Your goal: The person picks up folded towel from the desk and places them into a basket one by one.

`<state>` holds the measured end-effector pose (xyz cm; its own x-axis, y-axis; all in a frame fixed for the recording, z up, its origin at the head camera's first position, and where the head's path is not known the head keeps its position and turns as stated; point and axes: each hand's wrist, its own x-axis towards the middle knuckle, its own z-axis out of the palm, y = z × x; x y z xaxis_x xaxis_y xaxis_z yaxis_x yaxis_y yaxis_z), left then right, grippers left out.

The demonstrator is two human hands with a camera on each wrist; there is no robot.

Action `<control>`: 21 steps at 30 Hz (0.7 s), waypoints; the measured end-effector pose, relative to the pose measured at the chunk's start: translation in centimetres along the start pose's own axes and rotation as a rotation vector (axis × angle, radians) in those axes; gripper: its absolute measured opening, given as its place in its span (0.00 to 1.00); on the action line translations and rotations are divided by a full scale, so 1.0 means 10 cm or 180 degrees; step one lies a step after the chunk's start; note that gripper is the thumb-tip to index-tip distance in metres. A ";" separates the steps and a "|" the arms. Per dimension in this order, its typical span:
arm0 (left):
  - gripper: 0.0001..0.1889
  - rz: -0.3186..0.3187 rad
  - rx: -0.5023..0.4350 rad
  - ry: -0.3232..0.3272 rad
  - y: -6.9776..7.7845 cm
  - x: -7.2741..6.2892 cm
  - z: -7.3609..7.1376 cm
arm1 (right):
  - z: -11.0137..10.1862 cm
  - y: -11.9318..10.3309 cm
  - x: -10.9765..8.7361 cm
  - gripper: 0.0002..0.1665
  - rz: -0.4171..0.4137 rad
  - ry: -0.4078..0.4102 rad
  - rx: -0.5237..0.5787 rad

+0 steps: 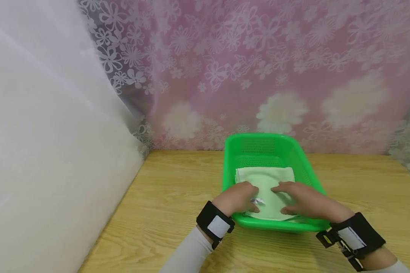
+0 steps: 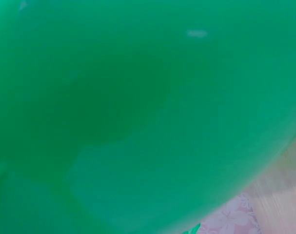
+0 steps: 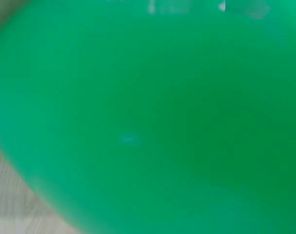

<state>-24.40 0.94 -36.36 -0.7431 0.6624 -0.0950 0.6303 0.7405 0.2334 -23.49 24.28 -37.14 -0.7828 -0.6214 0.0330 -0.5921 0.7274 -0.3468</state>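
Observation:
In the head view, a folded pale cloth (image 1: pixel 267 176) with a small white label (image 1: pixel 258 201) lies in a green plastic basket (image 1: pixel 276 226). My left hand (image 1: pixel 237 198) reaches over the basket's left side, its thumb and forefinger apart at the cloth's left part. From the right comes my right hand (image 1: pixel 307 201), thumb and forefinger spread over the cloth's right part. The other fingers of both hands are largely hidden. Blurred green basket wall (image 2: pixel 187 122) fills most of the left wrist view, and the same basket (image 3: pixel 138 97) covers the right wrist view.
The basket stands on a wood-grain table (image 1: pixel 177 189). Behind it hangs a pink curtain (image 1: pixel 225 94) with white flowers. A white sheet (image 1: pixel 54 132) slopes along the left side. Black straps (image 1: pixel 215 223) circle both wrists.

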 end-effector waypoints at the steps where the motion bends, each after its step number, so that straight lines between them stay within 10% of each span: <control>1: 0.11 -0.0002 0.0007 -0.0009 0.00 0.00 -0.01 | 0.00 0.01 0.00 0.35 0.0011 -0.0007 0.0029; 21: 0.13 -0.0149 0.0083 -0.0130 -0.01 0.05 -0.04 | 0.09 0.07 -0.03 0.35 -0.0143 0.0300 -0.0026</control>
<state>-24.92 1.21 -36.07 -0.7624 0.6307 -0.1448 0.6011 0.7731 0.2024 -23.52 24.74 -38.22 -0.7698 -0.6234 0.1366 -0.6281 0.7021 -0.3355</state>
